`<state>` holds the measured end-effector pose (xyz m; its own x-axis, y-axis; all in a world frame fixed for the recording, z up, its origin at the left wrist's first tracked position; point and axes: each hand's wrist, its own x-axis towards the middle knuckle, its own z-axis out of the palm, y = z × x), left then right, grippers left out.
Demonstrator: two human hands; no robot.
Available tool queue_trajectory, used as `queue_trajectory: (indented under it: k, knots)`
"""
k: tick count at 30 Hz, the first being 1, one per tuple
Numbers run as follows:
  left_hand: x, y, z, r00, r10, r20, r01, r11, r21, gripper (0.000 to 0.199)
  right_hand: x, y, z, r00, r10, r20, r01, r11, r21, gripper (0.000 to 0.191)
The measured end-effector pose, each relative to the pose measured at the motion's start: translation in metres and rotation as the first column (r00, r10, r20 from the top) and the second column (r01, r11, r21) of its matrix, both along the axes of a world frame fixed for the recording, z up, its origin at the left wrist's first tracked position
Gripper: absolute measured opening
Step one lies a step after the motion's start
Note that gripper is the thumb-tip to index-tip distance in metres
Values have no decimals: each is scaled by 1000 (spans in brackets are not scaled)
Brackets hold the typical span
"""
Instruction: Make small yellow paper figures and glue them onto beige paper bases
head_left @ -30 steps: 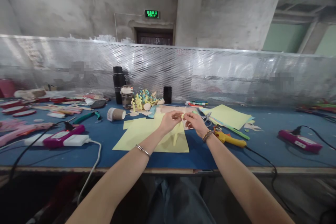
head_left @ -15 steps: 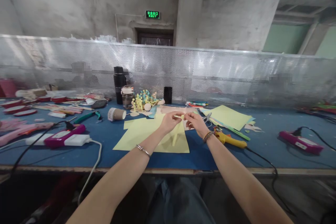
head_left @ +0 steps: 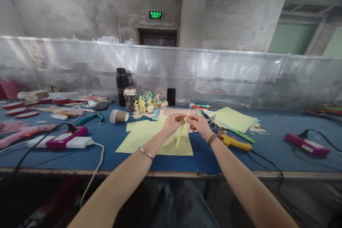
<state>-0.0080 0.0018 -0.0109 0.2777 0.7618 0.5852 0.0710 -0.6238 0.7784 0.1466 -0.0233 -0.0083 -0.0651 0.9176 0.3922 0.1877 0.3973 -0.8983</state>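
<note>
Over yellow sheets (head_left: 139, 140) on the blue table, my left hand (head_left: 174, 123) and my right hand (head_left: 198, 124) meet with fingertips nearly touching. Both are closed in a pinch on a narrow yellow paper strip (head_left: 180, 137), whose loose end slants down toward me. Its upper end is partly hidden by my fingers. Scissors (head_left: 212, 122) lie just beyond my right hand, and a yellow glue gun (head_left: 235, 144) lies to the right of my right wrist. Small yellow and blue paper figures (head_left: 144, 102) are clustered behind the sheets.
A paper cup (head_left: 119, 116) lies on its side at left, near pliers (head_left: 91, 119). Purple power strips (head_left: 66, 138) with cables sit on both sides. A black thermos (head_left: 122, 86), a jar (head_left: 130, 99) and a phone (head_left: 171, 97) stand by the perforated metal screen (head_left: 227, 74). More yellow paper (head_left: 232, 118) lies at right.
My right hand's fingers have shifted slightly at the top of the strip, closer to my left fingertips. Everything else stays in place.
</note>
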Motion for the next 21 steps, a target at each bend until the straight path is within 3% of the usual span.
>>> queue_trajectory:
  k: [9,13,21]
  knots:
    - [3,-1,0,997,28,69,-23,997,-68,24,0,1,-1,999,-34,-11,34,999,-4,30]
    - [3,-2,0,998,68,3,-68,996,-56,14,1,1,-1,999,-36,-19,36,999,-10,29]
    - [1,-3,0,996,70,-48,-72,996,-47,26,2,3,-3,999,-26,-29,26,1000,-1,27]
